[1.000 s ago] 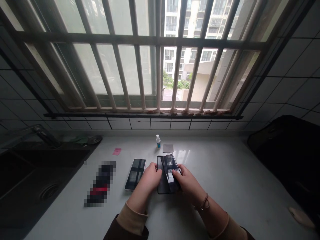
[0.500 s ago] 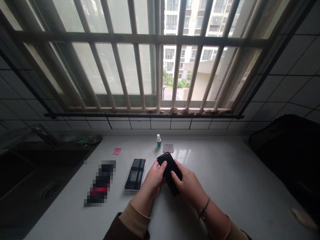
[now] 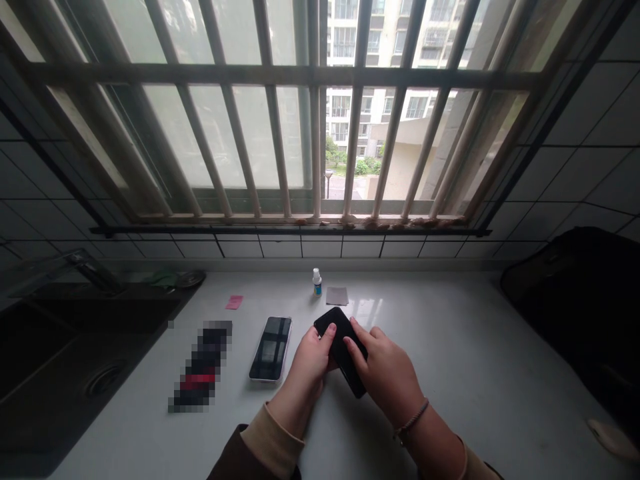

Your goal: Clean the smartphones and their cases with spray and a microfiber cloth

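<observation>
Both of my hands hold a black phone (image 3: 343, 331), tilted above the counter, with a black case around its edge. My left hand (image 3: 309, 363) grips its left side, the thumb lying on the upper face. On the other side my right hand (image 3: 389, 369) is closed round the edge, its thumb also pressing on the face. The fingers beneath are hidden. Left of my hands a second phone (image 3: 271, 349) with a pale rim lies flat, screen up. Beyond the held phone stand a small white-capped bottle (image 3: 317, 284) and a flat grey cloth (image 3: 337, 297).
A pink paper square (image 3: 235, 302) and a pixelated dark item with a red band (image 3: 201, 367) lie on the left of the white counter (image 3: 450, 320). A dark sink (image 3: 30, 407) with a faucet (image 3: 93, 270) borders the left; a large black object (image 3: 575, 300) stands right.
A gap between phone and case rim at the top left corner has closed. My right hand has shifted slightly, its index finger now more bent over the right edge.
</observation>
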Demonstrator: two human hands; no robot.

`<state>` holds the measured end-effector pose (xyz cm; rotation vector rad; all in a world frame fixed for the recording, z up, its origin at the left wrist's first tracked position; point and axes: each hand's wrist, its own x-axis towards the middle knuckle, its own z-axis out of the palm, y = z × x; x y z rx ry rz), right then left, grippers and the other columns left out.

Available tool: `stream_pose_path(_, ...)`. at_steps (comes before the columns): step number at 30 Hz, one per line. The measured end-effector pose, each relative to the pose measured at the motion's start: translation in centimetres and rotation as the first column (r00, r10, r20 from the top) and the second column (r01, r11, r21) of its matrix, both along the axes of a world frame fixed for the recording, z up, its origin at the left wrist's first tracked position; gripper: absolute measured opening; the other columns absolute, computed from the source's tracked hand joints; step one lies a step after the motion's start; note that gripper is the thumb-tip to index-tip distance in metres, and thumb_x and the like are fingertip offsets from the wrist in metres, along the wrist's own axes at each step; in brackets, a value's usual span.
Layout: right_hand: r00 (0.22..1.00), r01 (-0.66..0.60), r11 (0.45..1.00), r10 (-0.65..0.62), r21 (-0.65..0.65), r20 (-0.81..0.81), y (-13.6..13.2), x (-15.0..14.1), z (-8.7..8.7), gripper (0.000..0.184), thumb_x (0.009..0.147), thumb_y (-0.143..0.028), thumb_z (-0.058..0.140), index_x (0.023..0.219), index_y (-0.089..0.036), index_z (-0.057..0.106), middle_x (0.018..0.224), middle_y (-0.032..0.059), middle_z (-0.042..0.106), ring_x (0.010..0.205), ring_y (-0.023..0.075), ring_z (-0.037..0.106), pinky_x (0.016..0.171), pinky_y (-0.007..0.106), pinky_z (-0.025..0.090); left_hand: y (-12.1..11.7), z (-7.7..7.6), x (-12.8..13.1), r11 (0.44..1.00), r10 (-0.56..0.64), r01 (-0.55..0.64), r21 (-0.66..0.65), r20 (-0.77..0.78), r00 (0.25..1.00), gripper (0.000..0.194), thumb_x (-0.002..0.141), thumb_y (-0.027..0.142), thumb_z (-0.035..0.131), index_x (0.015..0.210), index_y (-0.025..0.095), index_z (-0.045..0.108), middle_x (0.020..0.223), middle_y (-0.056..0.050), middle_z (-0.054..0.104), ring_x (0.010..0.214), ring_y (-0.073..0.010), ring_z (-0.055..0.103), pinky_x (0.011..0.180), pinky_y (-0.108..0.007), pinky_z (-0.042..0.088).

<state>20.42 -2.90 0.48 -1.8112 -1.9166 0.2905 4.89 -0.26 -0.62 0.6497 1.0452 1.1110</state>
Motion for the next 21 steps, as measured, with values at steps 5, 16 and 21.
stream_pose_path(5,0.994,-0.021,0.998,0.027,0.059,-0.108,-0.1,0.9,1.1,0.043,0.108,-0.05,0.042,0.12,-0.028,0.077,0.097,0.0088,0.076,0.084,0.0247,0.07,0.071,0.032,0.045,0.4,0.0,-0.6,0.997,0.075,-0.075,-0.004,-0.023,0.997,0.041,0.092,0.046,0.074,0.12,0.017,0.064,0.103,-0.014,0.076,0.084,-0.023,0.076,0.07,-0.034,0.062)
stream_pose_path(16,0.762,-0.147,0.973,-0.004,-0.179,-0.648,0.7,1.1,0.3,0.066,0.102,-0.072,0.035,0.082,-0.021,0.069,0.056,-0.0002,0.056,0.051,0.0174,0.054,0.05,0.027,0.04,0.4,0.9,-1.3,0.987,0.145,-0.157,0.031,0.245,0.959,0.035,0.092,0.04,0.076,0.118,0.02,0.063,0.109,-0.011,0.076,0.094,-0.021,0.074,0.082,-0.035,0.062)
stream_pose_path(21,0.825,-0.093,0.995,0.052,-0.045,-0.563,0.7,1.6,0.7,0.06,0.104,-0.067,0.038,0.072,-0.021,0.062,0.057,-0.0017,0.05,0.055,0.016,0.048,0.053,0.027,0.033,0.8,1.2,-2.3,0.986,0.143,-0.158,0.06,0.202,0.969,0.034,0.088,0.038,0.08,0.113,0.018,0.067,0.106,-0.01,0.075,0.09,-0.0189,0.072,0.078,-0.032,0.061)
